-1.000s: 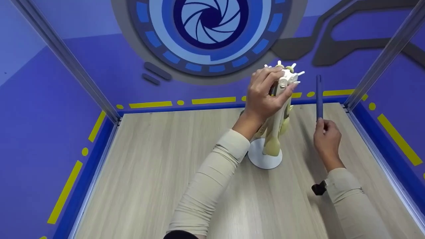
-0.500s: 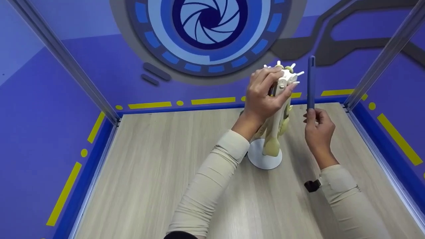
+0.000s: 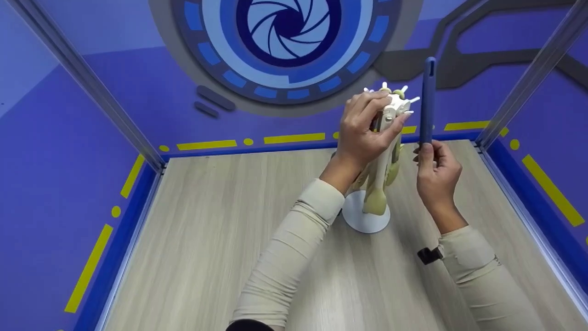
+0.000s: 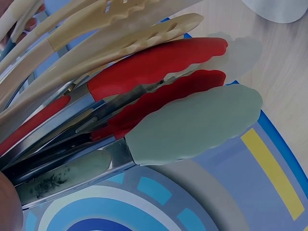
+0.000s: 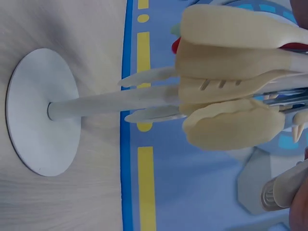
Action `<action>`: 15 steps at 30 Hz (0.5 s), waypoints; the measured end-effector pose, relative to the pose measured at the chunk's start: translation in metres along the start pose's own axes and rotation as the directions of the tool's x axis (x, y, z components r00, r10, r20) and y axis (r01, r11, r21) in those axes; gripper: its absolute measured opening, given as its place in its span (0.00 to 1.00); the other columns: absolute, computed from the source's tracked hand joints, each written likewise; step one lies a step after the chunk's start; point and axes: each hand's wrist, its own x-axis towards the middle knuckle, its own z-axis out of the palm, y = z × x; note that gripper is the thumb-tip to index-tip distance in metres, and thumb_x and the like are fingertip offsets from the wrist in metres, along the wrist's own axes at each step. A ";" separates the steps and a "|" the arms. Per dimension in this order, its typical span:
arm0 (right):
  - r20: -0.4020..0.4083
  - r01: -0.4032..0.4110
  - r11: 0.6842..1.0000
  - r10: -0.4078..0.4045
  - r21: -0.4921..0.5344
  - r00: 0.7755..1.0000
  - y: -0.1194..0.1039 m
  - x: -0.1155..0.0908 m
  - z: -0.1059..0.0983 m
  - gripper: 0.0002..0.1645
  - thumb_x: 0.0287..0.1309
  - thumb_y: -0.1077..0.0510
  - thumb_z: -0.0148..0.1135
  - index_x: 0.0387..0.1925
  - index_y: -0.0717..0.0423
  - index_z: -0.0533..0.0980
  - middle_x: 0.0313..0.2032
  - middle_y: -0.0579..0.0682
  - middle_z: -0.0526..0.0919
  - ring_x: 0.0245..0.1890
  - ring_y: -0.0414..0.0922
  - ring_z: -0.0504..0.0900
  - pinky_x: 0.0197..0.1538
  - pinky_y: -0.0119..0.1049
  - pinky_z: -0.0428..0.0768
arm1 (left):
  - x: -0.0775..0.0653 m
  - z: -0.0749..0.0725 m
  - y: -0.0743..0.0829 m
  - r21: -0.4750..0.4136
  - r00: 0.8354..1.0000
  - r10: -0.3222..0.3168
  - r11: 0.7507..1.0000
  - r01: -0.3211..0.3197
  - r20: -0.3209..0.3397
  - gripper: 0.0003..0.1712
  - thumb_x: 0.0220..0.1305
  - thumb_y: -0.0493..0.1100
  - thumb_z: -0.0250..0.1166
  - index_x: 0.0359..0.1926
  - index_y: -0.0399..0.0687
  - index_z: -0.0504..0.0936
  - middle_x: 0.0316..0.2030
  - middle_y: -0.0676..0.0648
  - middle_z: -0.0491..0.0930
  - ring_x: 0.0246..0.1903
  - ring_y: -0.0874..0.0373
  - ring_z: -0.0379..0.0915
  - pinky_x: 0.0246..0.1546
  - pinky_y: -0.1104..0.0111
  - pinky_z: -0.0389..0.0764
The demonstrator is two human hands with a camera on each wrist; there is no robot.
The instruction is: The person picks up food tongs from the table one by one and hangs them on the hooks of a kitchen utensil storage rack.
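Observation:
A utensil stand rises from a round white base, and several utensils hang around its pole. My left hand grips the top, fingers over the hub and thumb along its right side. In the left wrist view hang red-tipped tongs, green-tipped tongs and a beige slotted tool. Beige-tipped tongs and a beige turner hang in the right wrist view. Right of the stand, my right hand pinches a slim blue handle upright, its holed end up.
Underneath is a wood-grain tabletop. A blue patterned wall stands close behind the stand, and side walls with metal corner posts enclose the table. A black wrist device sits at my right cuff.
My right hand has moved up and slightly left with the blue handle, bringing it closer to the stand. The left hand has kept its grip on the top.

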 end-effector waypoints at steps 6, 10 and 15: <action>0.009 0.047 0.998 -0.047 0.042 0.999 -0.021 -0.003 0.002 0.13 0.71 0.59 0.55 0.43 0.67 0.79 0.31 0.56 0.82 0.28 0.41 0.79 0.31 0.21 0.77 | -0.001 0.000 0.000 0.000 1.000 0.001 1.000 -0.001 0.003 0.22 0.60 0.58 0.68 0.44 0.45 0.85 0.47 0.48 0.85 0.48 0.59 0.78 0.57 0.73 0.71; 0.006 0.095 0.994 -0.095 0.061 0.995 -0.030 -0.004 0.002 0.14 0.70 0.60 0.56 0.42 0.70 0.79 0.30 0.56 0.82 0.27 0.39 0.78 0.30 0.21 0.75 | -0.002 -0.001 0.000 0.006 1.000 0.003 1.000 -0.003 0.003 0.22 0.60 0.58 0.68 0.44 0.45 0.85 0.46 0.48 0.85 0.48 0.59 0.78 0.58 0.73 0.71; -0.015 0.147 0.987 -0.147 0.068 0.989 -0.036 -0.003 0.002 0.14 0.69 0.61 0.57 0.41 0.72 0.79 0.29 0.55 0.82 0.27 0.40 0.79 0.30 0.22 0.74 | 0.000 -0.002 0.001 0.009 1.000 0.008 1.000 -0.008 0.009 0.23 0.61 0.58 0.68 0.45 0.45 0.85 0.47 0.48 0.85 0.48 0.59 0.78 0.58 0.74 0.71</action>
